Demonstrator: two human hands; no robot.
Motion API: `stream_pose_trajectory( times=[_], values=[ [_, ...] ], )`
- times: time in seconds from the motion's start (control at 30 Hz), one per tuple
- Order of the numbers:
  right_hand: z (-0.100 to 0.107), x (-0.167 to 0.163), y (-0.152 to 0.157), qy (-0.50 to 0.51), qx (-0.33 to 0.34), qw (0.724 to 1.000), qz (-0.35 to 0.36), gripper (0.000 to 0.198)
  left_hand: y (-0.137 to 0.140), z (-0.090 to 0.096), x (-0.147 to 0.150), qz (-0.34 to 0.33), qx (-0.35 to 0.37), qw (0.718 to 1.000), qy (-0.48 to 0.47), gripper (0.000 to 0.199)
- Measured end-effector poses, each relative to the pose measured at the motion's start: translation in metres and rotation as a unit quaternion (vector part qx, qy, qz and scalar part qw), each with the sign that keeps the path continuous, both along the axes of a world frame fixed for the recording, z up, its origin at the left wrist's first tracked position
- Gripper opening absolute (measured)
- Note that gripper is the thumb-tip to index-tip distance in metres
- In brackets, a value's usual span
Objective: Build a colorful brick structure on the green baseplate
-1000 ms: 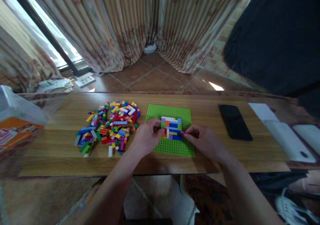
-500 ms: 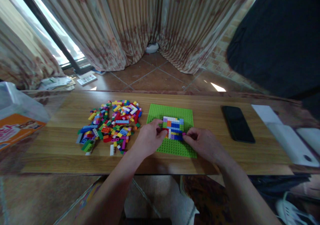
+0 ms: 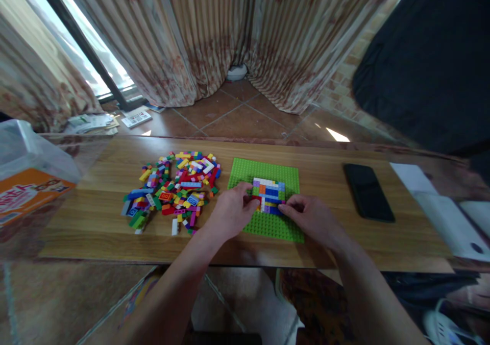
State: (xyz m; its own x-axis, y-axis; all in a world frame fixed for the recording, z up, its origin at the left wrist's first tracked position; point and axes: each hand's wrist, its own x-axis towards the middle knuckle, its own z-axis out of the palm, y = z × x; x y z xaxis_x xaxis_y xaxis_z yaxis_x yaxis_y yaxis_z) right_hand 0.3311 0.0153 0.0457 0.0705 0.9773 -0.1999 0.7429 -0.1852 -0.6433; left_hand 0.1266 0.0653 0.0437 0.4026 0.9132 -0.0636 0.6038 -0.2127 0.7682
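Observation:
A green baseplate (image 3: 273, 227) lies on the wooden table and bears a flat, many-coloured patch of toy bricks (image 3: 271, 191). At the patch's left edge, my left hand (image 3: 231, 210) is closed, thumb and forefinger around a red brick (image 3: 258, 199). From the other side my right hand (image 3: 310, 215) pinches at the right edge, beside dark blue bricks (image 3: 273, 210). A small purple brick (image 3: 283, 202) shows at its fingertips, which partly hide it.
A spread pile of loose bricks (image 3: 174, 194) covers the left of the table (image 3: 95, 232). Right of the baseplate lies a black phone (image 3: 368, 192), with a white object (image 3: 440, 212) by the table's right end. A clear tub (image 3: 34, 156) with an orange label stands far left.
The view has shifted slightly, moving the table's contents a little to the right. My right fingertips have moved slightly against the patch's right edge; my left hand keeps its place at the red brick.

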Motion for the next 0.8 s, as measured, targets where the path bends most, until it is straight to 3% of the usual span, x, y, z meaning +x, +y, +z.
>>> stream_pose_trajectory(
  times=[0.67,0.8],
  values=[
    [-0.003,0.006,0.005,0.053,-0.02,0.998,0.0,0.041,-0.001,-0.002,0.0,-0.004,-0.005,1.0,0.017,0.027],
    [-0.003,0.013,0.008,0.145,-0.054,0.985,-0.07,0.056,0.0,-0.004,-0.001,-0.009,-0.007,1.0,0.012,0.027]
  ],
)
